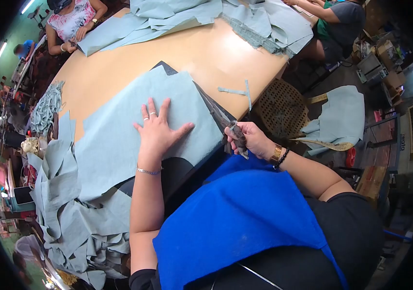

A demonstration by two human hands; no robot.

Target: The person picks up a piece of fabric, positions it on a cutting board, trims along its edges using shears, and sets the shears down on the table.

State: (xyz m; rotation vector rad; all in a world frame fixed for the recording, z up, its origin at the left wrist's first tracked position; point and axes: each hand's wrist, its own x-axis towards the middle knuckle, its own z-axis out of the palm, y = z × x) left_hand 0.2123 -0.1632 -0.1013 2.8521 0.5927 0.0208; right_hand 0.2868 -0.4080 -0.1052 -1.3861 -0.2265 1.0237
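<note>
My left hand [157, 126] lies flat with fingers spread on a light grey-green fabric piece [114, 140]. My right hand [254, 137] is closed around the cloth-wrapped handles of a pair of scissors [239, 138]. Their dark blades point up and left, along the fabric's right edge; whether they touch it I cannot tell. Beneath the fabric, a dark flat sheet [180, 170] shows at the lower edge and at the top corner.
Thin fabric strips [235, 91] lie on the wooden table [206, 53]. Cut fabric [71, 208] hangs in a heap at the left. A woven chair [281, 104] stands right of the table. Two people work across it beside fabric stacks [167, 21].
</note>
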